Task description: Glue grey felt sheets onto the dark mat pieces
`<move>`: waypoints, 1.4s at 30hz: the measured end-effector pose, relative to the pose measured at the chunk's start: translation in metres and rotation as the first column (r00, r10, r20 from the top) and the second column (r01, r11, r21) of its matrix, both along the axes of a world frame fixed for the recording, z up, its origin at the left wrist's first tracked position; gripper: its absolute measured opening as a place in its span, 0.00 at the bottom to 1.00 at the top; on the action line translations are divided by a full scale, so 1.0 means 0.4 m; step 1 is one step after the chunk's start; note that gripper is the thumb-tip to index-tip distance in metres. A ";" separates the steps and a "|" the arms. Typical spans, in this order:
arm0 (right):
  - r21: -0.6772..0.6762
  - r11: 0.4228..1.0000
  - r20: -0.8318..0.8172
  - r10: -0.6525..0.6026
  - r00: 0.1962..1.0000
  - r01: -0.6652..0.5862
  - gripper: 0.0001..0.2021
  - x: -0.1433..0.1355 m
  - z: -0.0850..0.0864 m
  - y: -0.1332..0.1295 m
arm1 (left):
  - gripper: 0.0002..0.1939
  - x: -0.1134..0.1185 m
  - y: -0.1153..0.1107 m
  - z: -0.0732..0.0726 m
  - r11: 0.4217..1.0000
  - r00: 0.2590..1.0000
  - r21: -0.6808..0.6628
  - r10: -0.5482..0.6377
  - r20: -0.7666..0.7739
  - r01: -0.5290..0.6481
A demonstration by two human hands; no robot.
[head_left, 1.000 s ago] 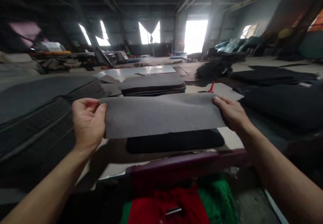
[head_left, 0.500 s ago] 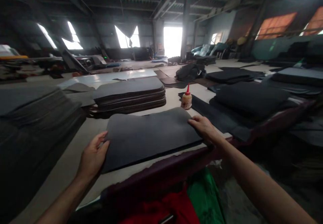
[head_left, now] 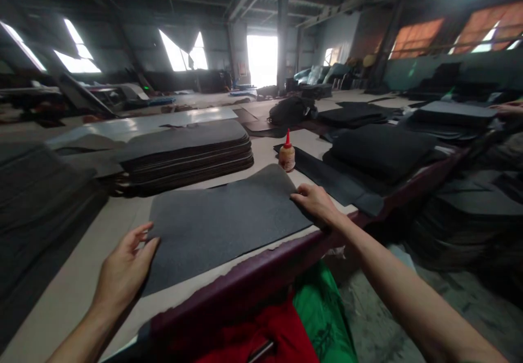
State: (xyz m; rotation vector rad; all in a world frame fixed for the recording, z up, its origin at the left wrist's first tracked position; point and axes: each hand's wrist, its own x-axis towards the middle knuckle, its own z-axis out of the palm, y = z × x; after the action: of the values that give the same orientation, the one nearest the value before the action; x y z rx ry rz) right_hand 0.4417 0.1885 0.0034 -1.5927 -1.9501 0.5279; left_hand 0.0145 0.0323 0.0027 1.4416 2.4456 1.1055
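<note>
1 gray sheet (head_left: pixel 224 221), head view: lowered from midair within the last second, now lying along the near edge of the table (head_left: pixel 131 213), its far right corner raised beside the glue bottle (head_left: pixel 287 157). 1 dark piece, seen lying under the lifted sheet 1 second ago: now almost wholly covered, a thin dark line along the front edge perhaps being what remains of it. Judged meaning: the laying-down is largely done, with edge matching the open matter. 1 right hand (head_left: pixel 316 202): thumb and finger pinching the sheet's right edge. 1 left hand (head_left: pixel 122 270): at the left edge, thumb over the sheet, fingers curled and parted from it; whether they grip underneath, cannot tell. Also listed: 1 stack of sheets (head_left: pixel 192 156) behind, just apart from the gray sheet; 1 tall pile (head_left: pixel 36 199) at left; 1 black pile (head_left: pixel 379 153) at right; 1 co-worker's hand (head_left: pixel 509 109) at the far right margin.
</note>
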 end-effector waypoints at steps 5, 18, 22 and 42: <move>0.020 0.999 0.038 -0.025 0.999 0.024 0.11 0.005 -0.013 0.003 | 0.28 -0.002 0.005 -0.002 0.999 0.998 -0.033 0.003 0.061 -0.002; 0.079 0.974 -0.350 -0.171 0.921 0.211 0.17 0.070 -0.010 0.017 | 0.23 0.005 -0.001 0.008 1.000 0.982 -0.002 0.002 0.187 -0.002; 0.138 0.985 -0.102 0.119 0.988 -0.105 0.14 0.007 -0.009 -0.046 | 0.26 0.026 -0.011 0.025 0.992 0.931 0.120 -0.074 0.359 0.032; 0.002 0.992 0.370 0.120 0.921 -0.130 0.21 -0.010 -0.042 -0.060 | 0.30 0.005 -0.005 0.048 0.915 0.856 0.356 -0.331 0.397 0.188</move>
State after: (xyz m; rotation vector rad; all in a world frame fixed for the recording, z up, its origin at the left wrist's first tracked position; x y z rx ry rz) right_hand 0.4376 0.1647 -0.0134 -1.6510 -2.3380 0.2600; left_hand 0.0165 0.0302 0.0220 1.3443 1.7583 1.5900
